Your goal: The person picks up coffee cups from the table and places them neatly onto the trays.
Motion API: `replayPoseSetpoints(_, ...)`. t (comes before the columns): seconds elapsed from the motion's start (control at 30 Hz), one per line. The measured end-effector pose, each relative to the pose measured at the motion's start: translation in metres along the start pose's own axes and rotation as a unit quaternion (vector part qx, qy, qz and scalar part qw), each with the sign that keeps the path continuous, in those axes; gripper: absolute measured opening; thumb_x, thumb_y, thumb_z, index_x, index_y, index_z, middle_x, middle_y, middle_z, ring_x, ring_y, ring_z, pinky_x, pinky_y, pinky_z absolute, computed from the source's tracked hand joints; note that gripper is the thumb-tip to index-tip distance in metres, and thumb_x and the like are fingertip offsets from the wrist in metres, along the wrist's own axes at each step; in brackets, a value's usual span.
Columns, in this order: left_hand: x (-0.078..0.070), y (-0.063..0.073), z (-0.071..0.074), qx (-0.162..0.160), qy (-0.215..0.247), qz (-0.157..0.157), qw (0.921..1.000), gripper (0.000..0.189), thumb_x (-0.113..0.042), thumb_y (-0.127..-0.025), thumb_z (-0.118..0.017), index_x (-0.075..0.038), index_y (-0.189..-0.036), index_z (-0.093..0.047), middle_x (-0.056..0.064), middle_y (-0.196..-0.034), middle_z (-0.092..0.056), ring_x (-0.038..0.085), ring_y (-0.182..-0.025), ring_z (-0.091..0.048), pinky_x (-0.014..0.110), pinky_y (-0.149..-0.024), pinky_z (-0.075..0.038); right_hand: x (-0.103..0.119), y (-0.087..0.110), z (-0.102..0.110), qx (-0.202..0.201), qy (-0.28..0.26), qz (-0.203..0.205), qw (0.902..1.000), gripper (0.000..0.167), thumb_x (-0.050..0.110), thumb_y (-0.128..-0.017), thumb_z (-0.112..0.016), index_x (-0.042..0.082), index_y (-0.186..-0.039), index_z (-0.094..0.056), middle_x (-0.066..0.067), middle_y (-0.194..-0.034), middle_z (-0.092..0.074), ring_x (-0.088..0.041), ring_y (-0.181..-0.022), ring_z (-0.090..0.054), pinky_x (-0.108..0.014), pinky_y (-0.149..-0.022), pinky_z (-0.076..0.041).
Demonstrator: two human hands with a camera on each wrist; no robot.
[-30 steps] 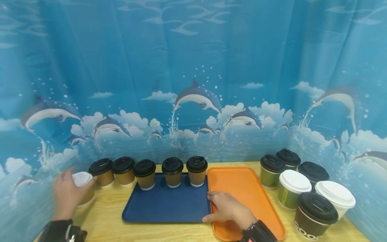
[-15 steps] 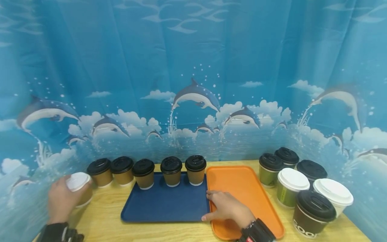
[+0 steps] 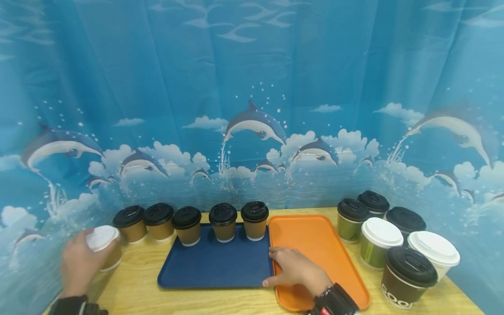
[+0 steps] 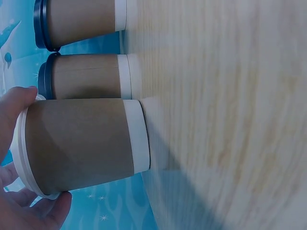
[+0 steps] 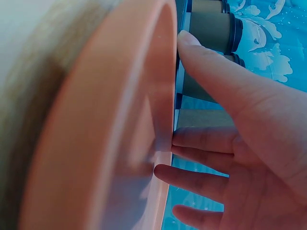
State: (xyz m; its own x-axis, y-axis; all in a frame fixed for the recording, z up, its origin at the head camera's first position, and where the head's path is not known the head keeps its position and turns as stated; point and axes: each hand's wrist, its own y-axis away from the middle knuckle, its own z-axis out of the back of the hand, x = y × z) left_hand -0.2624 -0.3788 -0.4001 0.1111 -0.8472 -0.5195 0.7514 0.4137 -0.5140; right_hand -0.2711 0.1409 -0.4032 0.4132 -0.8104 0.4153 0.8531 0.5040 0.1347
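At the left, my left hand (image 3: 80,262) grips a brown paper coffee cup (image 4: 81,143) by its white lid (image 3: 101,237), thumb on one side and fingers on the other. The cup stands upright with its white base at the wooden table. My right hand (image 3: 295,269) rests over the seam where a blue tray (image 3: 212,273) meets an orange tray (image 3: 311,240), its fingertips touching the rims. In the right wrist view its fingers (image 5: 196,182) are extended and slightly spread. On the back of the blue tray stand three small brown cups (image 3: 223,227) with black lids.
Two brown black-lidded cups (image 3: 131,229) stand left of the blue tray, just behind the white-lidded one. On the right, several larger cups (image 3: 374,249) in green, white and dark brown crowd beside the orange tray. A blue dolphin curtain (image 3: 252,87) closes off the back and sides.
My left hand has closed its fingers down onto the white-lidded cup's lid, having been more spread a second ago. The right hand and trays have stayed put.
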Motion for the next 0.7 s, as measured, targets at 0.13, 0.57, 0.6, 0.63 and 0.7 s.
replayPoseSetpoints(0.13,-0.004,0.001,-0.001,0.006,-0.008,0.007,0.9999,0.076,-0.03,-0.081,-0.081,0.017,-0.13,-0.049,0.044,-0.12,-0.05,0.058,-0.106,-0.051,0.066,-0.082,-0.046,-0.006,-0.003,-0.002,0.003,0.01,0.011,0.9999,0.086,0.063,-0.08,-0.077,0.003,-0.139,-0.06,-0.017,-0.148,-0.054,-0.038,-0.134,-0.052,-0.054,-0.107,-0.044)
replayPoseSetpoints(0.57,-0.044,0.007,-0.002,-0.025,0.03,-0.053,0.9979,0.071,-0.031,-0.08,-0.082,0.014,-0.128,-0.055,0.04,-0.122,-0.055,0.056,-0.109,-0.052,0.067,-0.087,-0.043,0.003,0.001,0.0,0.001,0.006,-0.01,0.9999,0.077,0.054,-0.082,-0.08,0.004,-0.137,-0.063,-0.014,-0.147,-0.055,-0.037,-0.134,-0.052,-0.052,-0.109,-0.042)
replayPoseSetpoints(0.6,-0.051,0.007,-0.002,-0.027,0.034,-0.057,0.9974,0.07,-0.031,-0.08,-0.082,0.013,-0.128,-0.056,0.039,-0.122,-0.056,0.055,-0.109,-0.052,0.067,-0.088,-0.042,0.002,0.001,0.0,0.0,0.006,-0.01,0.9999,0.077,0.054,-0.082,-0.08,0.004,-0.137,-0.063,-0.014,-0.147,-0.055,-0.037,-0.134,-0.052,-0.052,-0.109,-0.042)
replayPoseSetpoints(0.63,-0.057,0.007,-0.001,-0.029,0.037,-0.063,0.9969,0.07,-0.031,-0.079,-0.082,0.013,-0.128,-0.056,0.039,-0.122,-0.056,0.055,-0.11,-0.052,0.067,-0.088,-0.042,0.002,0.001,0.0,0.0,0.006,-0.009,0.9999,0.077,0.054,-0.082,-0.08,0.004,-0.137,-0.063,-0.014,-0.147,-0.055,-0.036,-0.134,-0.052,-0.052,-0.109,-0.042)
replayPoseSetpoints(0.7,-0.069,0.008,0.0,-0.03,0.042,-0.072,0.9961,0.071,-0.033,-0.079,-0.082,0.011,-0.128,-0.057,0.038,-0.124,-0.056,0.054,-0.111,-0.052,0.067,-0.088,-0.042,0.001,0.0,0.0,-0.001,0.008,-0.008,0.9999,0.077,0.054,-0.082,-0.08,0.004,-0.137,-0.062,-0.014,-0.147,-0.055,-0.036,-0.134,-0.052,-0.051,-0.109,-0.042)
